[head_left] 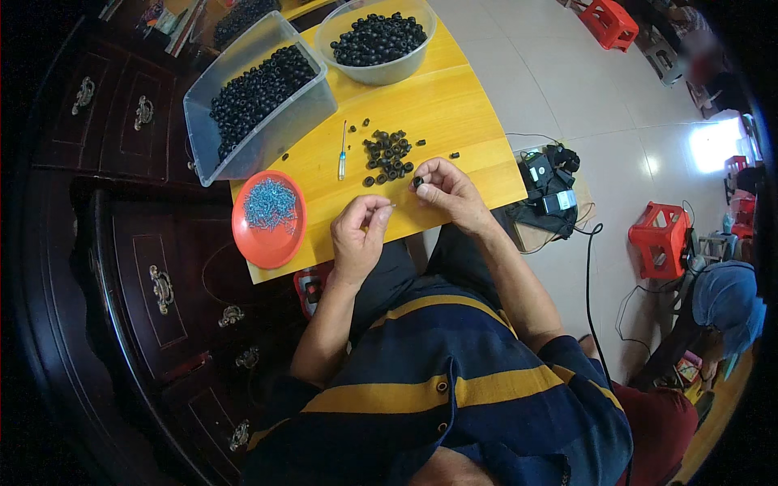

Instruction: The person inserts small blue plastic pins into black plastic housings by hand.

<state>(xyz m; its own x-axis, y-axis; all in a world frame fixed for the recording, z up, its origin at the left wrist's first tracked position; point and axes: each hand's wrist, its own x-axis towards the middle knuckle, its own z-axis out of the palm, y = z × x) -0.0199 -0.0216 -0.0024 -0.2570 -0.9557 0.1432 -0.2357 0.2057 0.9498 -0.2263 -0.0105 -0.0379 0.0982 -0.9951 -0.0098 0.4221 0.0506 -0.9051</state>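
Above the table's near edge, my left hand [360, 235] is closed, thumb and forefinger pinching a tiny thin piece [393, 205] that looks like a screw. My right hand [454, 194], just to its right, grips a small round black plastic part [417, 182] between thumb and fingers. The two pieces are apart. Beyond my hands lies a loose pile of similar black parts [389, 152], with a few strays around it. A screwdriver [342, 154] with a clear bluish handle lies left of the pile. Small bluish screws [270, 202] fill part of an orange-red plate [279, 255] at the left.
A clear rectangular bin [203, 130] and a round translucent tub [385, 74], both full of black parts, stand at the back of the yellow table [478, 113]. Dark drawers [146, 267] line the left. Cables, electronic boxes [557, 201] and red stools [658, 239] are at right, with people beyond.
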